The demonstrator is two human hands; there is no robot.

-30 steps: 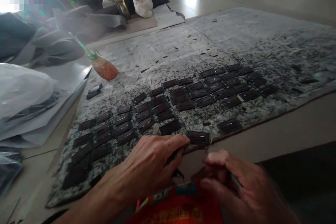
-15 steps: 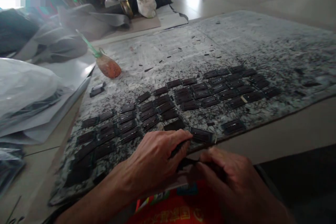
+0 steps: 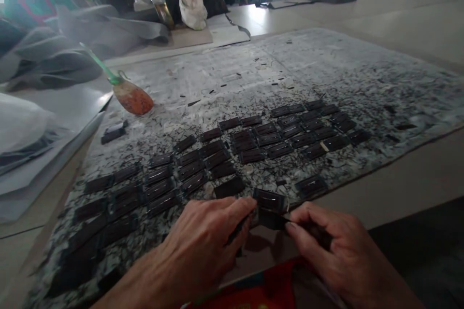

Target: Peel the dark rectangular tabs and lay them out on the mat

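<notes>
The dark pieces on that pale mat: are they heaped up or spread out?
Spread out: the dark pieces lie in uneven rows across the pale mat, though some touch or overlap.

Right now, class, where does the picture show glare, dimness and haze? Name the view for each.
Head view: a white glare patch on the far pale smooth tabletop; head view: thin glints on the small glossy dark rectangular pieces; head view: the bare right hand in dim light; head view: the grey translucent sheeting, upper left, looks hazy.
</notes>
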